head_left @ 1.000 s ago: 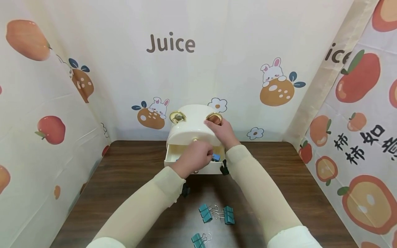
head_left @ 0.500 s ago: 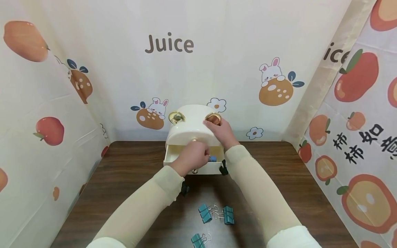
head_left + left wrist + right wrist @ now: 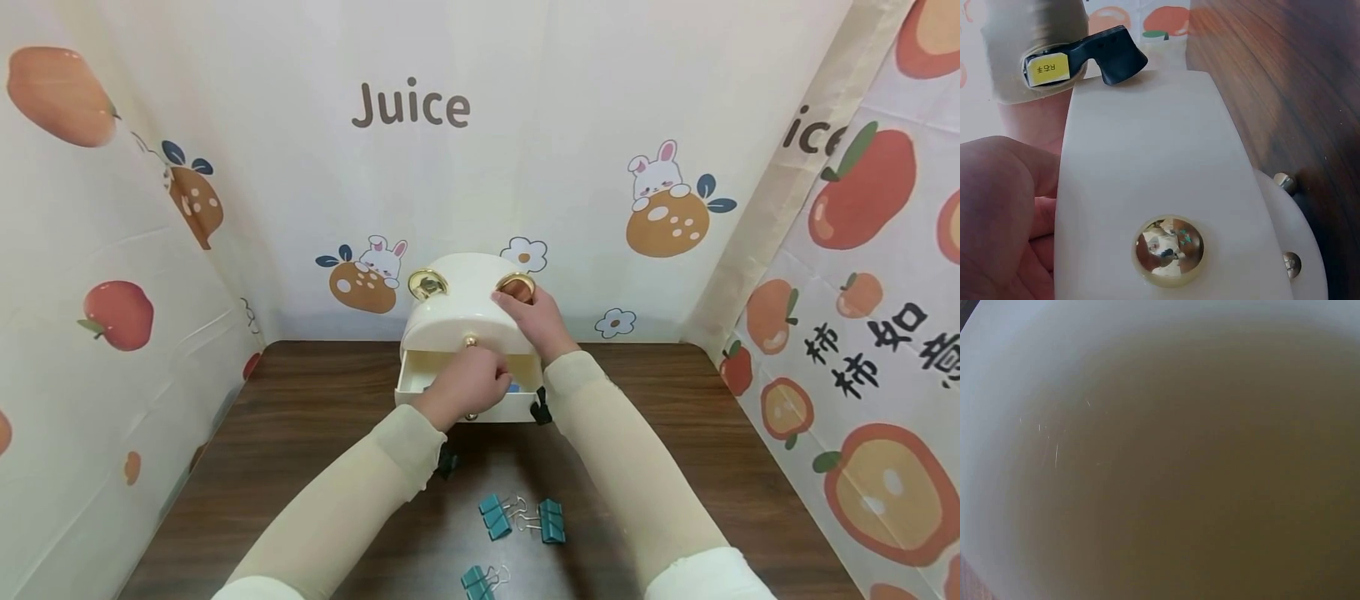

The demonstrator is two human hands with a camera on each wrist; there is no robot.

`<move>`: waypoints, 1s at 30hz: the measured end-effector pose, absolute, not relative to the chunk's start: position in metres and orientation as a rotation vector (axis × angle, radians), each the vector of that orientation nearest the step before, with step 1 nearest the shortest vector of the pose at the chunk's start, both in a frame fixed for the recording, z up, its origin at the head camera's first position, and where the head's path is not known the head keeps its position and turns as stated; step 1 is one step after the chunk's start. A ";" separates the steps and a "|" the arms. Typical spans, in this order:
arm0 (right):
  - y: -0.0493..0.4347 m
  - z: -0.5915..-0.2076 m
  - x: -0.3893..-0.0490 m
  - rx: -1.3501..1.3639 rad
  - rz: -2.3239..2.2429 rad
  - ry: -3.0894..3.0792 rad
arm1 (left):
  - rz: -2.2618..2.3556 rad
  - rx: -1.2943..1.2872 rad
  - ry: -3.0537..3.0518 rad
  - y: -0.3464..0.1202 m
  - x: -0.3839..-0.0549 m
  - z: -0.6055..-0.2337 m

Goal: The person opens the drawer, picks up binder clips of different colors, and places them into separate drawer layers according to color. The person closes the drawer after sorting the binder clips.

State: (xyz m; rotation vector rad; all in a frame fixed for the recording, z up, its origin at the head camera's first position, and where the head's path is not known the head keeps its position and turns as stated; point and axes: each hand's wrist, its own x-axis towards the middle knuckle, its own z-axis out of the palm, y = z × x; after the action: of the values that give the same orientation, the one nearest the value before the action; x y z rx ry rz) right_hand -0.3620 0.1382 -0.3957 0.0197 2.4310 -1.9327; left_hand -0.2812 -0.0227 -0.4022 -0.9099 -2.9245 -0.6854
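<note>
A white rounded drawer box [image 3: 474,287] with gold round ears stands at the back of the table, its drawer [image 3: 517,407] pulled out. My left hand [image 3: 472,379] reaches over the drawer front into it, fingers bent. A bit of something blue [image 3: 513,387] shows beside the fingers; I cannot tell whether they hold anything. In the left wrist view, the left hand [image 3: 997,206] is behind the white drawer front with its gold knob [image 3: 1169,250]. My right hand [image 3: 536,317] grips the box at its right gold ear [image 3: 517,287]. The right wrist view shows only a blurred pale surface.
Several teal binder clips, one of them a binder clip [image 3: 551,521] with wire handles, lie on the dark wood table [image 3: 330,417] in front of the box, between the forearms. A printed curtain [image 3: 525,167] stands close behind. More printed cloth hangs on both sides.
My left hand shifts slightly within the drawer, and less of the blue thing shows beside it. The right hand keeps its grip on the box. The binder clips stay where they were.
</note>
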 end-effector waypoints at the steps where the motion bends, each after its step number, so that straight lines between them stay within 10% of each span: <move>1: 0.138 -0.396 -0.362 0.017 -1.931 2.436 | -0.692 -0.915 -2.916 -0.023 -0.281 -0.402; 30: 0.138 -0.396 -0.362 0.029 -1.902 2.446 | -1.425 -0.560 -2.508 -0.047 -0.226 -0.401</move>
State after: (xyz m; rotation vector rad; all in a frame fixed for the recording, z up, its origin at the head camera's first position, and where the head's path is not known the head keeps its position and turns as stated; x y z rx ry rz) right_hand -0.3622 0.1379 -0.3959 0.0292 2.4459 -1.9019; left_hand -0.2258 -0.0468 -0.4012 -0.5595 -2.5076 -1.4252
